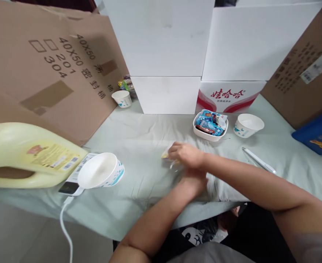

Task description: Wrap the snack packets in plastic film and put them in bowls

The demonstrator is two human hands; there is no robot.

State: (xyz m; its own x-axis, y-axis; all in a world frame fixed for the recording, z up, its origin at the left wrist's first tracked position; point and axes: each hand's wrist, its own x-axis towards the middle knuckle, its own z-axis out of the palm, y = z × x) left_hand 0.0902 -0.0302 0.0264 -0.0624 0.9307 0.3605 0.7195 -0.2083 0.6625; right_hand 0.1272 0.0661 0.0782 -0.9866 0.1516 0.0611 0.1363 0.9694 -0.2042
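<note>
My right hand (187, 155) is in the middle of the cloth-covered table, its fingers closed on a small yellow-and-clear packet (165, 155) that pokes out on the left. Just below it, and partly covered by it, is my left hand (194, 182). Motion blur and the overlap hide the left fingers. Beyond my hands stands a white square bowl (209, 138) filled with blue snack packets (209, 123). A white paper cup (248, 125) is to its right. On the cloth near my right forearm lies a white pen-like tool (259, 160).
A large paper cup (100, 171) sits on a white power bank (72, 184) with a cable (65, 226), beside a yellow jug (35, 153). Another cup (122, 99) stands back left. White boxes (166, 95), cardboard (76, 69) and a blue container (317, 131) surround the table.
</note>
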